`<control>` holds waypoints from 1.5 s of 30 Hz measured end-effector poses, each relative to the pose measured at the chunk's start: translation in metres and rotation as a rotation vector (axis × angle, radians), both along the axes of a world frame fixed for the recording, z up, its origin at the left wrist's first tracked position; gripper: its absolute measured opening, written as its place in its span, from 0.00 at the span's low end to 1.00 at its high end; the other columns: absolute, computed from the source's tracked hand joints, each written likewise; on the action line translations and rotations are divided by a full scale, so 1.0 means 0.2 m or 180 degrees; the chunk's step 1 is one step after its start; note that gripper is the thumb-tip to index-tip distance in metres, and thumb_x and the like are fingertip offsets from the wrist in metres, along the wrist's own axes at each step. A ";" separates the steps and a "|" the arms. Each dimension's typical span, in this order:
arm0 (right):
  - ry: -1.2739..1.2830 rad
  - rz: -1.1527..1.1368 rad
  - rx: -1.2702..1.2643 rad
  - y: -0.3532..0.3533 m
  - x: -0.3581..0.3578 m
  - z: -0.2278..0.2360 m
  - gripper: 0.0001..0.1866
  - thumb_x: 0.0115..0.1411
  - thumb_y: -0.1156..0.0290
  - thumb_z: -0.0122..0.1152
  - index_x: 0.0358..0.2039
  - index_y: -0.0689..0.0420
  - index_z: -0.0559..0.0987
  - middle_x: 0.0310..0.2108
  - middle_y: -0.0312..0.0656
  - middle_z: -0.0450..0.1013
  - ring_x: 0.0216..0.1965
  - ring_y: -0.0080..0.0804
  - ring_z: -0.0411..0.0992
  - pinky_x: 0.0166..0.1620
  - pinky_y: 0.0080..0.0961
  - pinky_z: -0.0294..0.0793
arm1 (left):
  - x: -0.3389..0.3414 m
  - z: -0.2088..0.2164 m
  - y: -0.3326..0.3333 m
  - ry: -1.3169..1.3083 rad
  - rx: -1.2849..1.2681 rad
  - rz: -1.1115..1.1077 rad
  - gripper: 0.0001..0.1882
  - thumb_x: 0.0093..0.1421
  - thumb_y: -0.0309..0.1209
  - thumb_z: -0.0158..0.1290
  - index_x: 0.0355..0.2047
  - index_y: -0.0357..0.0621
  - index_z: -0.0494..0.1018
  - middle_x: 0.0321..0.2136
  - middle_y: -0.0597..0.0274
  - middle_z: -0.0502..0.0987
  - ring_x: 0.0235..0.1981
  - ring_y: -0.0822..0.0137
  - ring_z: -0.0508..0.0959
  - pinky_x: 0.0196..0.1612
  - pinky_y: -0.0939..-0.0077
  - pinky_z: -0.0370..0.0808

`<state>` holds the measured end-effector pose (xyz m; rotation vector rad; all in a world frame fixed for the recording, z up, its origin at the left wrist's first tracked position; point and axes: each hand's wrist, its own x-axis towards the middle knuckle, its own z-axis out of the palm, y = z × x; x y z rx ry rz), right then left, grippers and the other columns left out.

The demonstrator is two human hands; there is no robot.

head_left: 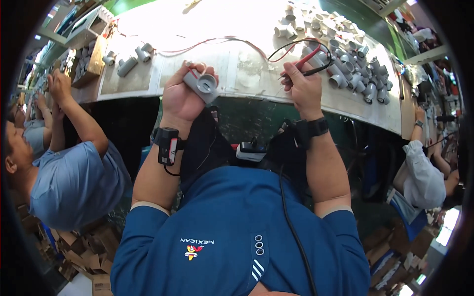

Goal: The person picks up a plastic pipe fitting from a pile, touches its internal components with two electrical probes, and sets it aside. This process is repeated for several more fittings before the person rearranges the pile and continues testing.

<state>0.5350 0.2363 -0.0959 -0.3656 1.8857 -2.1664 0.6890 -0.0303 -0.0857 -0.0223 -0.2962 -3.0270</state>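
Note:
My left hand (pixel 178 102) is closed around a grey tee-shaped plastic part (pixel 197 83) near the table's front edge. The part's round opening faces me, and a short red and white wire shows at its far end. To the right, my right hand (pixel 307 90) grips a pair of test probes, one red (pixel 308 56) and one black (pixel 318 70). Their thin tips point left, toward the grey part, and stand apart from it. The probes' red and black leads (pixel 228 38) run across the tabletop to the left.
Many similar grey parts (pixel 351 59) are heaped on the table's right side. A few more (pixel 128 66) lie at the left, beside a cardboard box (pixel 95 64) of parts. A co-worker in a light blue shirt (pixel 79 180) sits at my left; another in white (pixel 419 175) is at the right.

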 end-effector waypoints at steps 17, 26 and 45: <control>0.0001 0.0653 -0.0153 -0.28 0.27 0.10 0.10 0.68 0.69 0.69 0.41 0.63 0.83 0.31 0.42 0.82 0.28 0.25 0.79 0.29 0.20 0.77 | 0.19 -0.14 0.22 -0.1450 0.0691 -0.0828 0.13 0.74 0.35 0.45 0.40 0.36 0.71 0.32 0.48 0.79 0.30 0.54 0.83 0.32 0.59 0.88; 0.0652 0.1011 0.0462 -0.49 0.29 0.05 0.12 0.67 0.65 0.71 0.40 0.62 0.85 0.28 0.38 0.82 0.28 0.21 0.79 0.29 0.19 0.79 | 0.11 -0.22 0.22 -0.1367 0.0604 -0.0716 0.16 0.76 0.35 0.41 0.43 0.33 0.72 0.32 0.53 0.76 0.29 0.59 0.81 0.32 0.65 0.88; 0.1130 0.1042 0.1002 -0.54 0.29 -0.03 0.12 0.65 0.62 0.74 0.36 0.59 0.86 0.25 0.35 0.82 0.26 0.17 0.79 0.30 0.17 0.78 | 0.13 -0.21 0.22 -0.1305 0.0897 -0.0743 0.14 0.76 0.34 0.41 0.44 0.36 0.72 0.31 0.60 0.75 0.29 0.63 0.79 0.28 0.71 0.84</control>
